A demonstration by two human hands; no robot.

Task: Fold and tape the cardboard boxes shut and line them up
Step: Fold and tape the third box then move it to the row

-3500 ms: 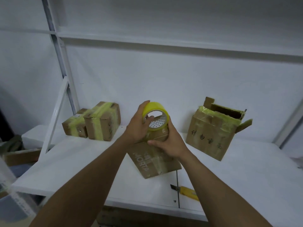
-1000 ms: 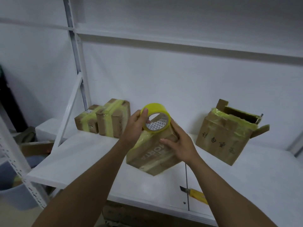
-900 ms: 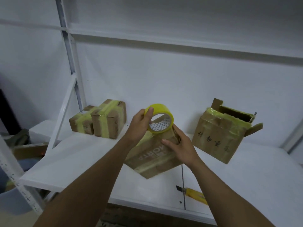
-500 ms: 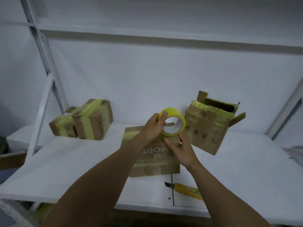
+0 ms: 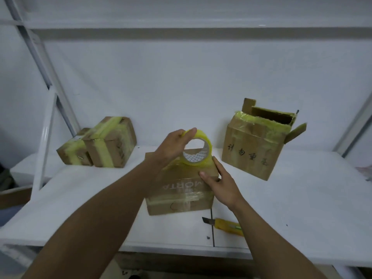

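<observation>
A brown cardboard box with printed white letters lies flat on the white shelf in the middle. A roll of yellow tape stands on the box's far top edge. My left hand grips the roll from the left, fingers over its rim. My right hand presses on the box's right top edge with fingers fairly straight. Two taped boxes sit side by side at the back left. A larger box with open flaps stands at the back right.
A yellow utility knife lies near the shelf's front edge, just right of the middle box. White uprights rise at the left and a slanted post at the right. An upper shelf runs overhead.
The middle box was tilted up on a corner and now lies flat on the shelf. Both hands came down with it; the tape roll stays at its far edge.
</observation>
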